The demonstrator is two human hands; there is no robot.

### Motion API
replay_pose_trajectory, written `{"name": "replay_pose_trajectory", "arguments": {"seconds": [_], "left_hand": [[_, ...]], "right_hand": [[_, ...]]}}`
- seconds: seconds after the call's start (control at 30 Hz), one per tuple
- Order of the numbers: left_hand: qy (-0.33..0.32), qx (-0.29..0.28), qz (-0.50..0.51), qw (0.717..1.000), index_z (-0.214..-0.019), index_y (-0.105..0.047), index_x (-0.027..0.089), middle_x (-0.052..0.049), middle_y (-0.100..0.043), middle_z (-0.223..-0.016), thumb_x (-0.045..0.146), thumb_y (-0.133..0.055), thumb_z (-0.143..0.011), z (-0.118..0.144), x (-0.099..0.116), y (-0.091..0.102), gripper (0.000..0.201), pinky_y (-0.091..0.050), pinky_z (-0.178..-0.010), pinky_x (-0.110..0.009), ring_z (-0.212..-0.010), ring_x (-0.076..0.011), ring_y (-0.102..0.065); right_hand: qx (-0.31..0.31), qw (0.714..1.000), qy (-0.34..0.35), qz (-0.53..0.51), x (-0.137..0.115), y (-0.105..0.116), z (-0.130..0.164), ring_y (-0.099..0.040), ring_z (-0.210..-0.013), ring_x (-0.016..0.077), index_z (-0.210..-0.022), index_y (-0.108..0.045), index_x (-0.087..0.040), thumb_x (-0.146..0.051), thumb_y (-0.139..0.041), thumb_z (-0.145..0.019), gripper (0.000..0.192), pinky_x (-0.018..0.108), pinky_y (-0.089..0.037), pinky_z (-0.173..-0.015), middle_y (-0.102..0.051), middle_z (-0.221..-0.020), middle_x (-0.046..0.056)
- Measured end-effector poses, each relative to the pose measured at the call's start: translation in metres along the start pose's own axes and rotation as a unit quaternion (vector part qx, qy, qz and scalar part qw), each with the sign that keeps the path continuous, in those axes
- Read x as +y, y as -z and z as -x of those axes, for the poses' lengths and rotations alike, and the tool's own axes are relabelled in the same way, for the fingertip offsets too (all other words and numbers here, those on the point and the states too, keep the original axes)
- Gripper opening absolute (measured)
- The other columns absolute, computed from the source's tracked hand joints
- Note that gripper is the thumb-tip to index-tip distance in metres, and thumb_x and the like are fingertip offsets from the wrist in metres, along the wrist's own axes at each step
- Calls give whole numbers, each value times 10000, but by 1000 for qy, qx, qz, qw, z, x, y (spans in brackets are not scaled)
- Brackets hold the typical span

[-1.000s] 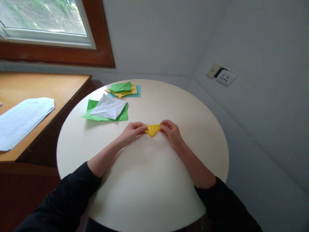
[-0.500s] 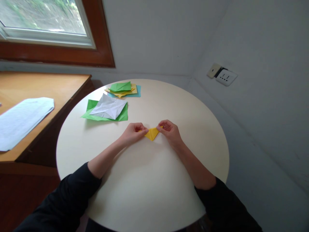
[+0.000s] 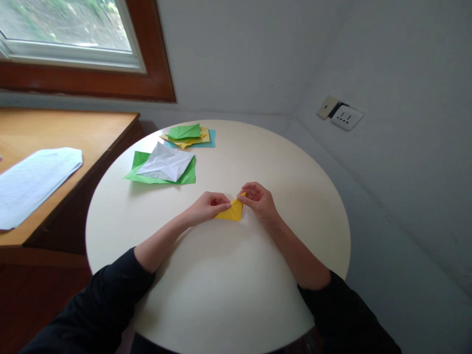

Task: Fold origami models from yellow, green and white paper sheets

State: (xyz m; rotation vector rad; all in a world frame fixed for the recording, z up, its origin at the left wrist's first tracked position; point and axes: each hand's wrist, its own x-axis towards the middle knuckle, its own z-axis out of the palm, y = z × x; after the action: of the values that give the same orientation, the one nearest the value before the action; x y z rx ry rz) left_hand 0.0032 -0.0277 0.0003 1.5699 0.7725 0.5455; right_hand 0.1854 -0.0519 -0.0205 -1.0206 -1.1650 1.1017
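From my remote seat I see the left hand (image 3: 206,209) pinching the folded yellow paper (image 3: 233,213) near the middle of the round white table (image 3: 221,285); the right hand (image 3: 261,202) grips its far right corner. Far left, a creased white sheet (image 3: 165,163) lies on a green sheet (image 3: 190,175).

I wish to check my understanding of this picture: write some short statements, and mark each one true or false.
1. The left hand and right hand hold the yellow paper. True.
2. The white paper lies beneath the green sheet. False: the white paper lies on the green sheet.
3. A white socket is on the wall. True.
4. The table is square. False: the table is round.
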Motion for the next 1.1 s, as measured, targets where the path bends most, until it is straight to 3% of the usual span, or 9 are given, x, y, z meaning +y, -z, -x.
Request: {"name": "replay_pose_trajectory", "arguments": {"seconds": [0.23, 0.6, 0.83, 1.1], "left_hand": [[20, 42, 37, 998, -721, -620, 148, 20, -556, -614, 406, -606, -716, -3, -7, 1, 258, -307, -485, -201, -524, -87, -463], [36, 86, 283, 955, -689, -598, 138, 11, -586, -641, 354, -744, -615, -11, -13, 4, 270, -405, -569, -186, -590, -84, -530], [41, 90, 376, 921, -666, -593, 114, -19, -609, -683, 226, -711, -678, -11, -9, 4, 164, -472, -667, -206, -637, -86, -565], [48, 68, 416, 906, -671, -607, 121, -23, -584, -711, 169, -632, -746, -10, -8, 4, 93, -501, -780, -261, -679, -102, -583]], "right_hand": [[31, 999, -20, -28, -3, 1, 1, -574, -641, 104, -900, -560, -230, -346, -722, -624, 340, 270, -461, -669, -613, -680, -47], [50, 997, -52, -38, -7, 0, 2, -588, -632, 119, -938, -539, -222, -358, -709, -617, 388, 293, -450, -674, -609, -665, -43], [17, 999, -37, -24, -6, 1, 3, -580, -618, 113, -923, -548, -217, -326, -699, -633, 345, 289, -442, -664, -594, -642, -53], [-73, 996, -59, 14, -3, 1, 5, -587, -637, 116, -862, -595, -204, -345, -687, -664, 260, 289, -443, -685, -619, -643, -33]]}}
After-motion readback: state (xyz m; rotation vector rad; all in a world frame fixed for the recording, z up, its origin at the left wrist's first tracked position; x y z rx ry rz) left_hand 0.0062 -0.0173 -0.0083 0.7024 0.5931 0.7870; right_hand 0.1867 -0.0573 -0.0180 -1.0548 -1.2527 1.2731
